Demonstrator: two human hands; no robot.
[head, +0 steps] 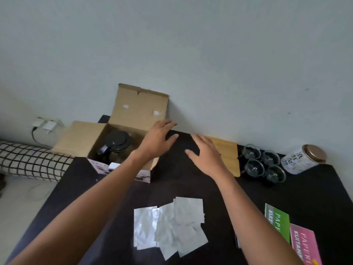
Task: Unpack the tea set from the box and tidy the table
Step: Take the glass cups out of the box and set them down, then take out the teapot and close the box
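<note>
An open cardboard box [80, 139] stands at the table's back left, its lid flap up against the wall. Inside it sits a glass teapot [116, 145] with a black lid and handle. My left hand [159, 138] hovers with spread fingers over the box's right edge, holding nothing. My right hand [205, 153] reaches out flat over the dark table [315, 188], partly covering a wooden tray [228, 150] by the wall. Several small glass cups [264, 162] stand to the right of that tray.
A white tin with a gold lid [303, 157] lies at the back right. Several silver foil sachets [172, 225] lie near the front centre. Green and pink paper packs [290, 232] sit at the front right. A checked cushion [32, 160] lies left of the table.
</note>
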